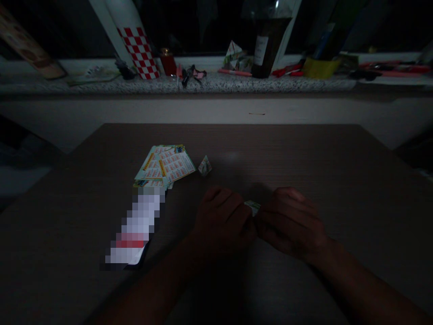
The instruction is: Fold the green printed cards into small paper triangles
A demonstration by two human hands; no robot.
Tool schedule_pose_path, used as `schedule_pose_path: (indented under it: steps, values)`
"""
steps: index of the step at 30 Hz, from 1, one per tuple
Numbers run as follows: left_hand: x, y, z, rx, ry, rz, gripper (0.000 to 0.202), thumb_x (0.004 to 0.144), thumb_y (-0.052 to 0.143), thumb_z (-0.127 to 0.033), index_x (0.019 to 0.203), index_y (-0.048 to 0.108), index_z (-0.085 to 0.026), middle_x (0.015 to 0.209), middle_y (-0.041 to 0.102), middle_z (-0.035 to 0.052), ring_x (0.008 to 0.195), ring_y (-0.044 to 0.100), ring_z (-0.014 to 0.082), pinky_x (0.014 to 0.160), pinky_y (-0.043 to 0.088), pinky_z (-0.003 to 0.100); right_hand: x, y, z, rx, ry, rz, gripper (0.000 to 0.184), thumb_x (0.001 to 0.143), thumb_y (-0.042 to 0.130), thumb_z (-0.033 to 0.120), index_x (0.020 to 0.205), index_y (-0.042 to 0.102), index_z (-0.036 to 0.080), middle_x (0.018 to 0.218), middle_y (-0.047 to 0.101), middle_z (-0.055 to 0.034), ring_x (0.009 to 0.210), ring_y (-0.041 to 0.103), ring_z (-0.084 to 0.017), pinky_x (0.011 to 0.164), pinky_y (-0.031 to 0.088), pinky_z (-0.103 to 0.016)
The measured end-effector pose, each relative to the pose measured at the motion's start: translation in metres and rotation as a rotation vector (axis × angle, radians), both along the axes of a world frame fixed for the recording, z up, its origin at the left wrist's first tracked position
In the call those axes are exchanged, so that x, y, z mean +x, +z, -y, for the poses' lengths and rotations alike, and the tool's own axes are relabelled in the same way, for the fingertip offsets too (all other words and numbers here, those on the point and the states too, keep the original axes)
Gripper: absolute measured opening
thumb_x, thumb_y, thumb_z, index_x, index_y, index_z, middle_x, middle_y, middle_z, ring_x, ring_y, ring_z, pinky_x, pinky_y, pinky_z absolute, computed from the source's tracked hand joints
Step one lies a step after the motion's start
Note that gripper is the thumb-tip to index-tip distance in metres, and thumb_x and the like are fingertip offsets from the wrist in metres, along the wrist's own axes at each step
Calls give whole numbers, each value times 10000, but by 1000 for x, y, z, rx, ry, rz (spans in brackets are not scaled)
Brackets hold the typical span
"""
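Between my two hands is a small piece of printed paper (pixel 252 207), pale with green, most of it hidden by my fingers. My left hand (pixel 225 219) is closed on its left side, knuckles up. On the other side my right hand (pixel 292 221) grips it with bent fingers, and the fingertips of both hands nearly meet. A small folded paper piece (pixel 204 166) stands on the table beyond my left hand. Left of it lies a fanned stack of printed paper slips (pixel 172 162) with rows of numbers.
A phone (pixel 138 230) with a blurred-out lit screen lies on the table (pixel 291 153), left of my hands. Along the granite windowsill (pixel 209 85) stand a red-and-white checkered bottle (pixel 140 52), a dark labelled bottle (pixel 262 49), a folded paper shape (pixel 234 56) and a yellow container (pixel 320 67).
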State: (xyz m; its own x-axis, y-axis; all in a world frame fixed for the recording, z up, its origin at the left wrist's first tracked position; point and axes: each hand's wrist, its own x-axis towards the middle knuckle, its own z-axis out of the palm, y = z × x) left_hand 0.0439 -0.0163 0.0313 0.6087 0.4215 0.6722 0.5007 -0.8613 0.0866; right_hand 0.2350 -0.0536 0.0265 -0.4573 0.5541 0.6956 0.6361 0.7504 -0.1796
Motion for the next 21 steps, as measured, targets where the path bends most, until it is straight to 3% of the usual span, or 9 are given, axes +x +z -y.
schedule_pose_path:
  steps: [8,15,19,21]
  values:
    - [-6,4,-6,-3,59,11,115,756,568,-166,644,596,-170,638,591,21,649,524,170,676,385,361,2,5,0,40,-2,-26,163,763,694,100,867,617,200,741,692,-8,644,630,-151,709,499,-350]
    - [-18,8,-11,-10,151,8,86,757,598,-185,672,596,-168,668,601,23,683,543,181,709,400,367,6,11,1,37,-43,-26,131,771,678,112,835,614,208,722,694,-4,626,629,-147,715,512,-365]
    - [-30,9,-19,2,279,37,92,748,605,-168,662,574,-174,694,601,32,714,554,193,712,407,361,12,19,1,52,-108,-22,150,751,693,100,813,617,214,700,697,-19,613,642,-163,688,521,-369]
    - [-31,9,-19,-36,268,27,74,748,602,-165,679,575,-174,712,604,36,728,557,197,718,413,362,14,19,1,47,-118,-30,158,745,693,98,802,616,223,682,688,-15,599,635,-165,669,519,-373]
